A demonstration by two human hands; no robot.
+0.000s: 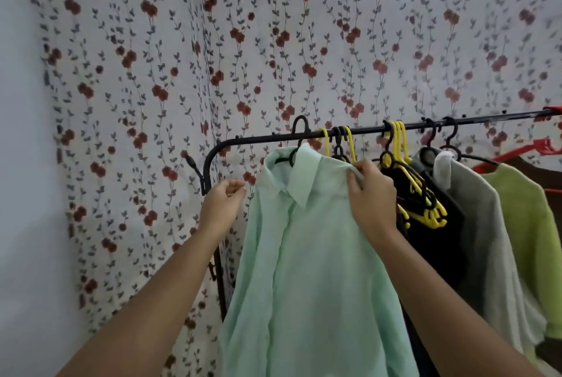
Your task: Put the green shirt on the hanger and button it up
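No brand, label or writing can be read anywhere. The green shirt [307, 270] is pale mint, thin and slightly sheer, with a pointed collar and its front placket closed down the middle. It hangs on a black hanger [296, 145] hooked over the black rail [365, 129], at the left end of the row, just beside a bunch of yellow and black hangers [407, 185], a grey garment [486, 224] and a lime-green one [529, 224]. The right hand [371, 197] pinches the shirt's shoulder fabric. The left hand [223, 204] hovers loosely curled just beside the other shoulder, holding nothing. A floral curtain [152, 72] hangs behind
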